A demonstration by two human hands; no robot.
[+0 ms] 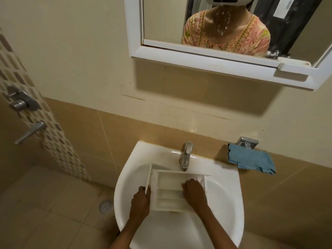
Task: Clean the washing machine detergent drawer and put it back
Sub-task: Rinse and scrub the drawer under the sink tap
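Drawer [168, 182]: white plastic, lying open side up inside the sink [224, 194], just at 6 o'clock of the tap [186, 155], whose spout ends over the drawer's far rim.
Long axis: runs from 9 o'clock to 3 o'clock across the basin; the inner dividers run the same way and split it into long narrow compartments.
Pointing: the wide flat end plate faces 9 o'clock; the narrower end faces 3 o'clock.
Writing: the drawer shows no marking that can be read; a pale label [283, 8] reflected in the mirror [170, 20] at 1 o'clock is too blurred to read.
Left hand [141, 200]: at the 9 o'clock end of the drawer, fingers curled round the edge of the end plate, gripping it.
Right hand [194, 193]: on the 3 o'clock part of the drawer, knuckles up, fingers bent down into the compartments; whether they hold anything cannot be told.
Cloth [251, 159]: blue, draped over a metal holder on the wall at 2 o'clock of the sink, apart from the drawer.
Shower fittings [18, 103]: metal handles on the patterned tile strip at 9 o'clock.
Floor drain [106, 206]: round, in the tiled floor at 8 o'clock, just beside the sink's edge.
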